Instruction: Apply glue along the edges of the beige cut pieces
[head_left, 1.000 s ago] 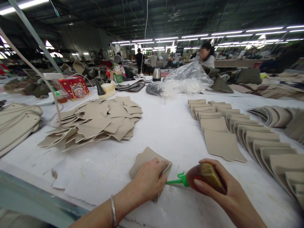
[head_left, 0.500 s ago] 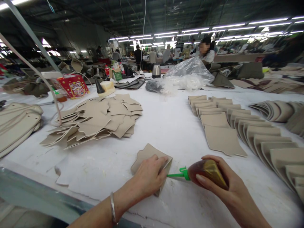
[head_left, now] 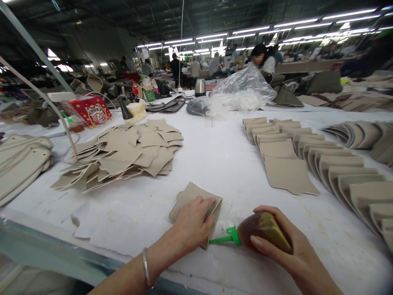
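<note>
A beige leather-like piece lies on the white-covered table near its front edge. My left hand grips it, fingers over its right side, where the edge is folded up. My right hand is wrapped round a glue bottle of dark amber liquid, tilted nearly flat. The bottle's thin green nozzle points left and its tip is at the lower end of the folded edge. Whether the tip touches the edge, I cannot tell.
A loose pile of beige pieces lies left of centre. Folded pieces stand in overlapping rows at the right. Larger beige panels are stacked far left. Behind are a red box, a plastic bag and a kettle. People work farther back.
The bottle in my right hand has moved slightly left and toward me, its nozzle tip sliding down along the folded edge. My left hand stays on the piece.
</note>
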Motion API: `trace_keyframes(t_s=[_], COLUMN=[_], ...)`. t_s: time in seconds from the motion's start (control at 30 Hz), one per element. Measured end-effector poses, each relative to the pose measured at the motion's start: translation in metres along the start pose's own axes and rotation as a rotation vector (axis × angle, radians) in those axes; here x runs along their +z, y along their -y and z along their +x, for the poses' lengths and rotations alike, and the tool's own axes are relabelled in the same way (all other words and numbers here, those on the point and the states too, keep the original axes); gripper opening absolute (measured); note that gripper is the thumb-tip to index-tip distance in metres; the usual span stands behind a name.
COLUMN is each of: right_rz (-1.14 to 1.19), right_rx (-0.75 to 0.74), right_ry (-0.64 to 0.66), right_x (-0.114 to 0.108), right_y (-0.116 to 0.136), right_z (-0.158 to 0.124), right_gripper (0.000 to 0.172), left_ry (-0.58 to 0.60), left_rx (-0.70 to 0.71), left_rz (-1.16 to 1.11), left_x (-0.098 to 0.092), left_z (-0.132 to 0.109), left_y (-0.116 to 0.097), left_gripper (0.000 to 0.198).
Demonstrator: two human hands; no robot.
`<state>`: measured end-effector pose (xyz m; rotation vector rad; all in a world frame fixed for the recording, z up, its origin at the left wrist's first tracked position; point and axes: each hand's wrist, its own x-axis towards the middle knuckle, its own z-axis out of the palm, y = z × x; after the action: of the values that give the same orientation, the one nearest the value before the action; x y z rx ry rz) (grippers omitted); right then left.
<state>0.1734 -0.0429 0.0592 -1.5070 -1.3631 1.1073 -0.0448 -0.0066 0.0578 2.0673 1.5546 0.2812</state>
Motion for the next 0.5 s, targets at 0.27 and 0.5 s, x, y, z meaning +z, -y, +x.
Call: trace_keyframes(t_s=[0.27,0.5], right_rz=[-0.018,-0.127], right_rx=[-0.039,-0.147], right_ry=[-0.015,-0.043], right_x=[-0.003,-0.014], right_y=[-0.005,-0.015], right_z=[0.0,0.009], right_gripper=[0.046,0.047], left_ry=[0.002,0.008], left_rx=[0.007,0.018], left_rz=[-0.01,-0.006], left_x=[0.002,0.002], left_z=[0.001,0.003], left_y=[0.002,0.003], left_gripper=[0.045,0.046])
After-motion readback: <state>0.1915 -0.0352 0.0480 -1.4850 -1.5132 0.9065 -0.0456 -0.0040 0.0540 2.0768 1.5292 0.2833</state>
